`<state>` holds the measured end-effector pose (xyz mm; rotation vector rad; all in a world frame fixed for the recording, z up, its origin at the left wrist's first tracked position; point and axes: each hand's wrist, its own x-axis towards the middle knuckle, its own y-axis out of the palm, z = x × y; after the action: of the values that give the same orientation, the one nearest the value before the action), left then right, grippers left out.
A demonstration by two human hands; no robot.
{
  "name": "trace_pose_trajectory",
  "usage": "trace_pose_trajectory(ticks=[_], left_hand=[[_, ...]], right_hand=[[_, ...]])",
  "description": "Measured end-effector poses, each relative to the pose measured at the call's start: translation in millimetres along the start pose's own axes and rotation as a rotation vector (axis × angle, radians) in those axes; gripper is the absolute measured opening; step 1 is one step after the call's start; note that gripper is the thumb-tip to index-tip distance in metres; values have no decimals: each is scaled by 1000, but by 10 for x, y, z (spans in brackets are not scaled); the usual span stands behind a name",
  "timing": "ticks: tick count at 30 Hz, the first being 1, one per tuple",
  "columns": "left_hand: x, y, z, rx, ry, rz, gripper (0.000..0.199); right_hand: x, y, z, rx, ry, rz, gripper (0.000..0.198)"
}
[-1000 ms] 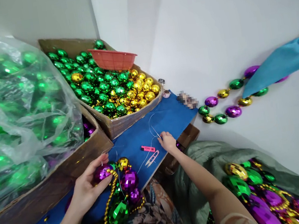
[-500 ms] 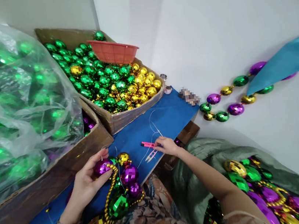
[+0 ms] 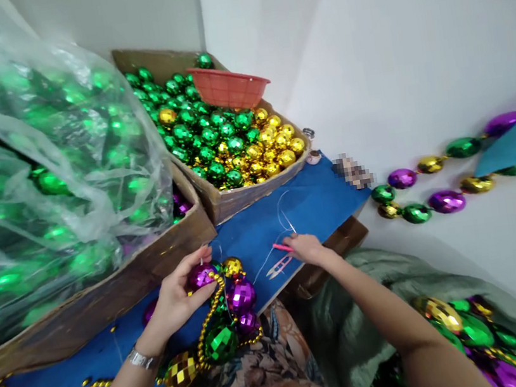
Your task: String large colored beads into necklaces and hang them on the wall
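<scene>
My left hand (image 3: pixel 181 297) is closed on a shiny purple faceted bead (image 3: pixel 202 276), with a short white bit standing above it. A string of small gold beads (image 3: pixel 208 325) passes under the thumb and hangs toward my lap. Below it hang large beads, among them a green one (image 3: pixel 220 342) and a purple one (image 3: pixel 242 295). At the blue table's edge, my right hand (image 3: pixel 308 249) pinches a slim pink object (image 3: pixel 282 248) whose kind I cannot tell. Beside these fingers lie thread snips (image 3: pixel 279 268), a needle (image 3: pixel 292 226) and loose white thread (image 3: pixel 264 263).
A cardboard box (image 3: pixel 258 195) of green and gold beads, with a red basket (image 3: pixel 230 87) on top, stands behind the blue table (image 3: pixel 243 224). Left is a plastic bag (image 3: pixel 57 164) of green beads. A green sack (image 3: pixel 346 309) of beads sits right. A bead garland (image 3: pixel 446 201) hangs by the wall.
The pink object has turned in my right fingers and now shows a narrower side. My left hand keeps its hold on the purple bead. The whole view has shifted, so things appear farther right.
</scene>
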<state>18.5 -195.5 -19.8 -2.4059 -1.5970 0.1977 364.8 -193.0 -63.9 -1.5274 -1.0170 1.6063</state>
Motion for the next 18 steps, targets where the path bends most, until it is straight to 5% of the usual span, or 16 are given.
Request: trace_pose_trajectory(ticks=[4,7,9,12,18], left_hand=[[10,9,-30,-23,20,15,64],[20,22,-51,-39,30,13,63],[24,26,-70,-45,39,18,63],[28,22,-97,-42,41,36,62],[21,20,-99,-50,49,65,61]], right_hand=[[-123,-353,-190,-122,41,-49,21],[-224,-528,-106,43,-116,-230,25],[-275,-568,85,349,-298,-295,29],[-297,-558,483,728,-497,-195,36],[-202,-639,1049,643,-698,-205,22]])
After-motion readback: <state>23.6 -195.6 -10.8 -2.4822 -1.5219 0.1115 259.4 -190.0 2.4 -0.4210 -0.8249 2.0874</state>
